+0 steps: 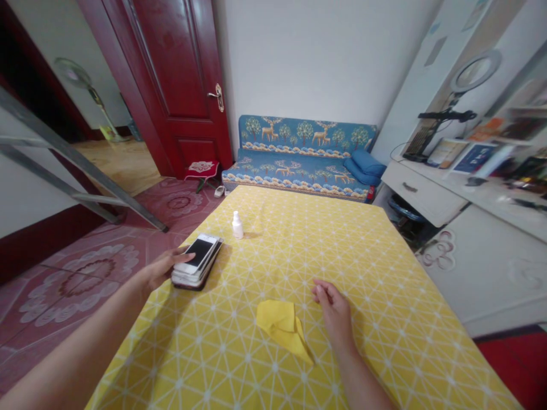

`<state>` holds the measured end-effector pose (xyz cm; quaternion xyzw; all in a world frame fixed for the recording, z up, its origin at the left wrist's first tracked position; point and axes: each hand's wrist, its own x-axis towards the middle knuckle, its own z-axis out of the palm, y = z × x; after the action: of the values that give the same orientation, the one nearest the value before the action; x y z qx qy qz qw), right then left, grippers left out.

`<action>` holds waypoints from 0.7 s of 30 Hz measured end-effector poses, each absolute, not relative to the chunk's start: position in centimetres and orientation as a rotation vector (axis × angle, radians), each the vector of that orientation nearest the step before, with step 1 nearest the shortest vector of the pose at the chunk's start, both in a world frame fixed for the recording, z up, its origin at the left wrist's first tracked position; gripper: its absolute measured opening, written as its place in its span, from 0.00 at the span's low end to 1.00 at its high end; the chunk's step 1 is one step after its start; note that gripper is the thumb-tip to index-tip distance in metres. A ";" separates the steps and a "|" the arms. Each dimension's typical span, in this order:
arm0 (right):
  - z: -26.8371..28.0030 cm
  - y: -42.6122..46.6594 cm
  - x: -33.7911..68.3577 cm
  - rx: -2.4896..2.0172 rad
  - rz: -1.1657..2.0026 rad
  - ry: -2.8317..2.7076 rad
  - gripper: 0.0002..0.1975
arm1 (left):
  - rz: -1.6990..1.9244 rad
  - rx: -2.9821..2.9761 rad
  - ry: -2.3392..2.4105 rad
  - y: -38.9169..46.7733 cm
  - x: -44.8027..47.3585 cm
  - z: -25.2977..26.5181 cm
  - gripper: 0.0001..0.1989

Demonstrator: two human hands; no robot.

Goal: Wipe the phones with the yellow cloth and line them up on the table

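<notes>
A stack of smartphones (190, 278) lies near the left edge of the table, with a white smartphone (200, 250) with a dark screen on top. My left hand (166, 266) grips this top phone at its left side, one digit resting over its lower front; the other fingers are partly hidden. Just beyond the stack a small white bottle (237, 225) stands upright. My right hand (335, 307) rests on the tabletop with its fingers curled in and nothing visible in them. To its left lies a crumpled, partly folded yellow cloth (280, 322), not touched by either hand.
A yellow patterned tablecloth (342, 239) covers the table. Behind it stands a blue sofa (294, 162). At right, a white cabinet (482, 262) carries a ring light (476, 71) and clutter. A metal ladder (98, 199) and a red stool (201, 168) are at left.
</notes>
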<state>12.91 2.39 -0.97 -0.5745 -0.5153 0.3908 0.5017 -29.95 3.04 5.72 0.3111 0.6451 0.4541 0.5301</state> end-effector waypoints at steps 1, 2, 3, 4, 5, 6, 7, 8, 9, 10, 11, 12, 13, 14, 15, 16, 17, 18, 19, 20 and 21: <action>-1.0 2.4 12.9 -1.389 0.944 -1.249 0.22 | 1.078 0.755 1.573 3.1 -30.0 5.9 0.29; -0.9 2.3 12.9 -1.390 0.944 -1.251 0.22 | 1.078 0.768 1.609 3.1 -30.1 6.2 0.29; -0.9 2.3 12.9 -1.390 0.944 -1.251 0.22 | 1.079 0.782 1.644 3.1 -30.0 6.5 0.29; -0.9 2.3 12.9 -1.389 0.944 -1.252 0.22 | 1.080 0.797 1.675 3.1 -30.0 6.7 0.29; -0.9 2.3 12.9 -1.389 0.944 -1.253 0.22 | 1.078 0.812 1.701 3.0 -29.8 7.0 0.29; -0.9 2.3 12.9 -1.390 0.946 -1.256 0.22 | 1.073 0.822 1.730 3.0 -29.7 7.2 0.29; -0.8 2.2 12.9 -1.392 0.949 -1.260 0.22 | 1.060 0.834 1.757 3.0 -29.6 7.3 0.29; -0.8 2.2 12.9 -1.396 0.952 -1.264 0.22 | 1.043 0.852 1.781 3.0 -29.6 7.4 0.29; -0.8 2.2 12.9 -1.398 0.955 -1.270 0.22 | 1.022 0.884 1.807 3.1 -29.6 7.3 0.28; -0.8 2.2 12.9 -1.398 0.955 -1.280 0.22 | 0.999 0.943 1.852 3.3 -29.7 7.3 0.26; -0.8 2.1 12.9 -1.397 0.949 -1.292 0.22 | 0.971 1.018 1.913 3.5 -29.8 7.1 0.23; -0.8 2.2 12.9 -1.395 0.942 -1.306 0.21 | 0.941 1.098 1.983 3.7 -29.9 7.0 0.21; -0.8 2.2 12.9 -1.394 0.934 -1.321 0.21 | 0.923 1.163 2.048 3.9 -30.0 6.8 0.20; -0.9 2.2 12.9 -1.391 0.928 -1.338 0.21 | 0.896 1.217 2.118 4.1 -30.0 6.7 0.19; -1.0 2.2 12.9 -1.390 0.921 -1.352 0.20 | 0.844 1.273 2.186 4.2 -29.8 6.7 0.20; -1.1 2.3 12.9 -1.389 0.916 -1.364 0.20 | 0.762 1.335 2.247 4.3 -29.6 6.7 0.22; -1.2 2.3 12.9 -1.387 0.913 -1.375 0.20 | 0.651 1.407 2.306 4.3 -29.2 6.8 0.26; -1.3 2.3 12.9 -1.387 0.909 -1.386 0.20 | 0.513 1.496 2.371 4.1 -28.6 6.9 0.31; -1.3 2.3 13.0 -1.387 0.903 -1.394 0.20 | 0.367 1.577 2.432 4.0 -28.0 7.0 0.36; -1.3 2.3 13.0 -1.388 0.899 -1.401 0.19 | 0.249 1.629 2.485 3.8 -27.3 7.2 0.41; -1.3 2.3 13.0 -1.390 0.896 -1.406 0.19 | 0.175 1.654 2.527 3.6 -26.6 7.3 0.44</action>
<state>12.99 2.30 -1.34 -0.5663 -0.5730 0.3649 0.4667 -26.63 3.62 7.30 0.5458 0.8339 0.0576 0.0584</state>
